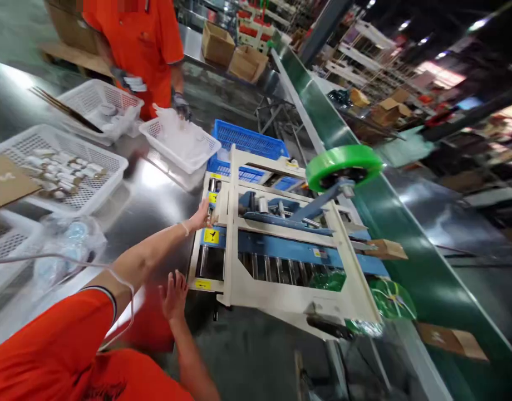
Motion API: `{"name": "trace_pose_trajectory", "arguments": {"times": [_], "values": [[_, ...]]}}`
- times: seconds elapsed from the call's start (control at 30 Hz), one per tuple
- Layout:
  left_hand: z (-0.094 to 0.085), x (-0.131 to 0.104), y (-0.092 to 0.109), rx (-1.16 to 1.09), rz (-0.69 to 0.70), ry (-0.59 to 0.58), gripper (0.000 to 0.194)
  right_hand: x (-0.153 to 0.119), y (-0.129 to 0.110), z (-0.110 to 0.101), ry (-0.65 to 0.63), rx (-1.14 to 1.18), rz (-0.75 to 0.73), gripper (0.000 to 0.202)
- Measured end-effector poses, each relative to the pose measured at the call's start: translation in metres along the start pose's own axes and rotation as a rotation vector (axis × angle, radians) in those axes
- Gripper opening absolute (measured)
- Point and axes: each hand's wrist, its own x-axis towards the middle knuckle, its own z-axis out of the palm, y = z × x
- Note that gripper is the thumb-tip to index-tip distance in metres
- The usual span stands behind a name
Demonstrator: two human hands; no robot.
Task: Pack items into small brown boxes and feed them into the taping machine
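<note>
My left hand (203,216) reaches to the infeed end of a carton taping machine (276,267), its fingers stretched out beside the yellow warning labels and apparently touching the frame. It is slightly blurred, and I see nothing held in it. Lower down, my right hand (175,295) is raised with fingers apart and empty, close to the machine's near corner. A large roll of green tape (343,166) sits on top of the machine. Metal rollers (276,268) show between its blue side rails. At the outfeed end lies a small brown carton (387,249).
White baskets (108,178), one holding several small bottles, stand on the metal table (156,195) at left. A co-worker in an orange shirt (143,50) handles a plastic-lined basket (181,139). Blue crates (247,139) stand behind the machine. A green conveyor belt (389,223) runs along the right.
</note>
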Motion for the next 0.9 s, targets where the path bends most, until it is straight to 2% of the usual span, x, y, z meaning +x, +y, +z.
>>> {"name": "trace_pose_trajectory", "arguments": {"times": [0.07, 0.13, 0.17, 0.23, 0.27, 0.33, 0.4, 0.47, 0.53, 0.63, 0.77, 0.9], "values": [[-0.019, -0.029, -0.001, 0.055, -0.058, 0.051, 0.127, -0.004, 0.009, 0.011, 0.145, 0.007, -0.024, 0.044], [-0.066, -0.067, 0.002, 0.128, -0.084, 0.116, 0.114, -0.004, 0.017, 0.016, 0.215, 0.025, -0.033, 0.044], [-0.098, -0.090, 0.006, 0.193, -0.088, 0.155, 0.105, -0.003, 0.021, 0.017, 0.233, 0.038, -0.034, 0.045], [-0.174, -0.141, 0.019, 0.407, -0.130, 0.270, 0.092, 0.002, 0.028, 0.016, 0.255, 0.062, -0.043, 0.050], [-0.214, -0.168, 0.027, 0.554, -0.188, 0.356, 0.089, 0.004, 0.030, 0.016, 0.263, 0.070, -0.051, 0.053], [-0.288, -0.225, 0.044, 0.806, -0.417, 0.576, 0.089, 0.008, 0.035, 0.013, 0.273, 0.072, -0.060, 0.060], [-0.347, -0.278, 0.056, 0.928, -0.673, 0.741, 0.087, 0.011, 0.037, 0.011, 0.262, 0.063, -0.045, 0.064], [-0.384, -0.323, 0.060, 0.946, -0.843, 0.803, 0.083, 0.014, 0.039, 0.008, 0.230, 0.050, -0.018, 0.064], [-0.403, -0.355, 0.059, 0.931, -0.897, 0.782, 0.081, 0.017, 0.039, 0.004, 0.196, 0.033, 0.006, 0.063], [-0.410, -0.381, 0.055, 0.868, -0.920, 0.700, 0.077, 0.019, 0.038, -0.001, 0.165, 0.005, 0.028, 0.061], [-0.405, -0.391, 0.056, 0.795, -0.847, 0.659, 0.063, 0.023, 0.027, -0.012, 0.112, -0.040, 0.068, 0.049], [-0.408, -0.396, 0.067, 0.835, -0.781, 0.597, 0.060, 0.038, -0.005, -0.038, 0.031, -0.050, 0.140, 0.041]]}}
